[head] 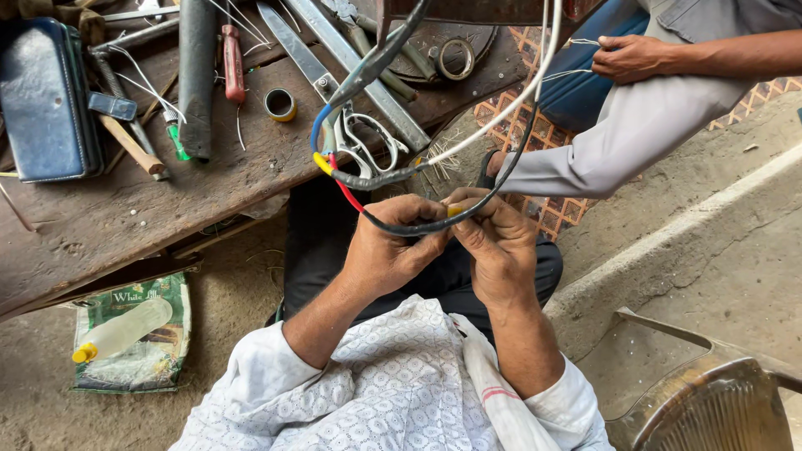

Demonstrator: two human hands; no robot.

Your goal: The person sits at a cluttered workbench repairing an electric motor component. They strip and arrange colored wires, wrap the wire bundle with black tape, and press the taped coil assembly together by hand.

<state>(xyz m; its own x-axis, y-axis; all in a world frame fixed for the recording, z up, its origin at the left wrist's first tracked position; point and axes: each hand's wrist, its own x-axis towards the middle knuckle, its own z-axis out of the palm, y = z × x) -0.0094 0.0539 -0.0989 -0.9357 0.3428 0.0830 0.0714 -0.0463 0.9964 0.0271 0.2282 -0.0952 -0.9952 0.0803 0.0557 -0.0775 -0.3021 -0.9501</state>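
Black cable (418, 225) sits in front of the person's chest, over the lap, just off the near edge of the wooden bench (125, 209). Held stretch runs roughly left-right, sagging in a shallow curve; from the right grip it climbs up and away toward the top of frame alongside a white cable (510, 104). At the left end the sheath is stripped: red, yellow and blue cores (324, 159) fan up toward the bench, where a taped bundle crosses just above the hands. Left hand (393, 250): fingers curled tight, thumb and forefinger pinching the cable. Right hand (499, 246): likewise closed, fingertips pressed on the cable at a small yellow piece (cannot tell whether core or sleeve). Hands are nearly touching. On the bench: scissors (368, 142), tape roll (280, 103), red-handled screwdriver (233, 63), blue case (46, 100). Upper right, another person's hand (631, 58) holds thin wire strands, well apart from the held cable.
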